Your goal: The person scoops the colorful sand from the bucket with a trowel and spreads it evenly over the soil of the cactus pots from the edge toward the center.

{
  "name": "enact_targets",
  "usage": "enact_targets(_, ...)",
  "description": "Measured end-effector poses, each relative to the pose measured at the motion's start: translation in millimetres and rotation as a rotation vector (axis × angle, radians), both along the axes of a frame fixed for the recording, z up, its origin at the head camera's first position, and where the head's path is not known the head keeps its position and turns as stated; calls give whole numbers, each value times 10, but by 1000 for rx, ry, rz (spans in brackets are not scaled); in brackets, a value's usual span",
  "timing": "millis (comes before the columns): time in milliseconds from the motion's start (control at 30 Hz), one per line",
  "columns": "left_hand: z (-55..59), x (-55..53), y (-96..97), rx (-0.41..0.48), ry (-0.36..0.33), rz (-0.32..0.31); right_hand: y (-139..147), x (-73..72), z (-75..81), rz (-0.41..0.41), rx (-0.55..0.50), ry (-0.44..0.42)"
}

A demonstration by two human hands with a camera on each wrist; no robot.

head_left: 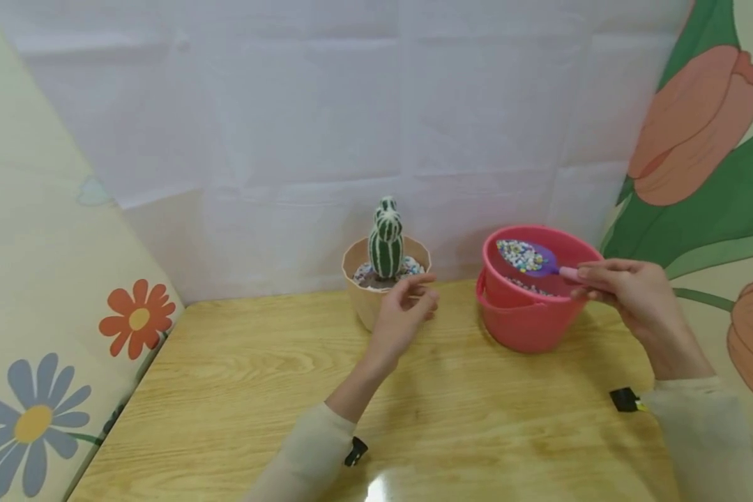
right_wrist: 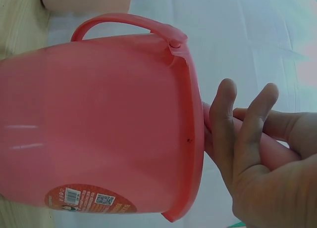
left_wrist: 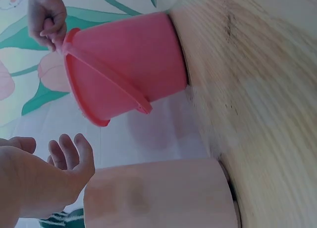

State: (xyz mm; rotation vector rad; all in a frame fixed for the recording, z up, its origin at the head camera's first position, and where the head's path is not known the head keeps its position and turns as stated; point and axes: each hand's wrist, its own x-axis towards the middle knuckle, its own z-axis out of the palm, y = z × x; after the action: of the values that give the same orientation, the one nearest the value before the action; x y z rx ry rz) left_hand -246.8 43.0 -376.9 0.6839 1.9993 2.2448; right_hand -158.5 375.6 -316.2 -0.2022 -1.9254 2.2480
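Observation:
In the head view my right hand (head_left: 634,296) grips the pink handle of a small trowel (head_left: 542,261). Its purple blade, heaped with multicoloured pebbles (head_left: 519,255), is over the mouth of a red bucket (head_left: 523,324). More pebbles lie inside the bucket. My left hand (head_left: 401,314), fingers loosely bent and holding nothing, is at the front right rim of a beige flowerpot (head_left: 359,296). A green and white cactus (head_left: 386,251) stands upright in that pot, with brown matter and pebbles round its base. The bucket wall hides the blade in the right wrist view.
The pot and bucket stand side by side at the back of a wooden table (head_left: 257,390), close to a white sheet (head_left: 301,139). Flower-patterned walls rise on both sides. The bucket's handle (left_wrist: 106,74) hangs down in front. Small black clips (head_left: 625,400) show by both sleeves.

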Motion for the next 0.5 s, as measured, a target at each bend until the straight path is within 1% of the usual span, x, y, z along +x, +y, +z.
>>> enact_targets(167, 56, -7, -129, -22, 17, 40, -47, 10, 23, -13, -3, -12)
enact_targets(233, 86, -17, -182, -34, 39, 61, -71, 16, 33, -27, 2, -24)
enact_targets(367, 160, -55, -299, -54, 111, 98, -121, 35, 42, -31, 6, -32)
enact_targets(500, 250, -96, -432, -63, 196, 164, -176, 31, 48, -38, 38, -30)
